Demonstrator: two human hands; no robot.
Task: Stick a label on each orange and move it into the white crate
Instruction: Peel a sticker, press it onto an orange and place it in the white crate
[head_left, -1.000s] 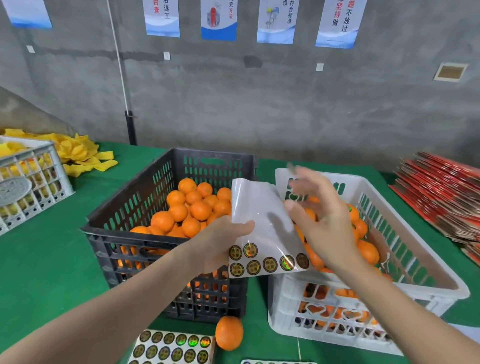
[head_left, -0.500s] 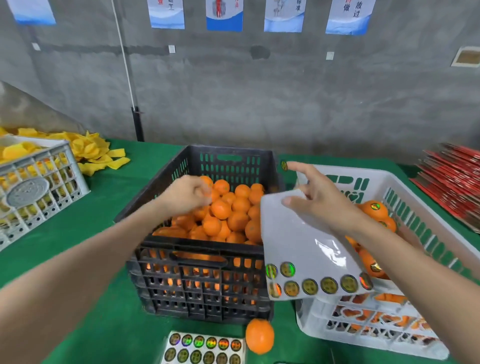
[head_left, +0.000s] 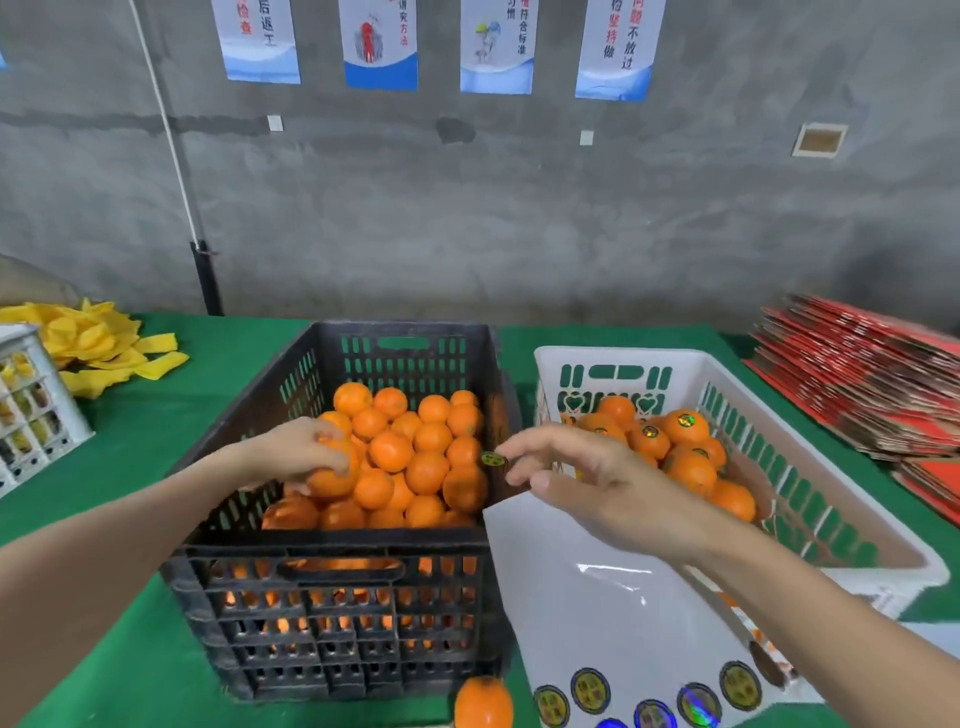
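Note:
The black crate (head_left: 332, 540) in the middle is full of unlabelled oranges. My left hand (head_left: 301, 449) reaches into its left side and grips one orange (head_left: 332, 480) from above. My right hand (head_left: 587, 478) hovers over the gap between the crates, with a round gold label (head_left: 493, 460) stuck to its index fingertip. Its thumb and other fingers pinch the top of the white label sheet (head_left: 623, 623), which hangs toward me with several labels along its bottom edge. The white crate (head_left: 623, 356) on the right holds several labelled oranges (head_left: 685, 426).
A loose orange (head_left: 483, 704) lies on the green table in front of the black crate. Yellow strips (head_left: 104, 343) and another white crate (head_left: 31, 410) sit at the far left. A stack of red cardboard (head_left: 872, 384) lies at the right.
My left hand let go of the label sheet, reached into the black crate and took hold of an orange. My right hand took over the sheet, carrying a label on its index fingertip.

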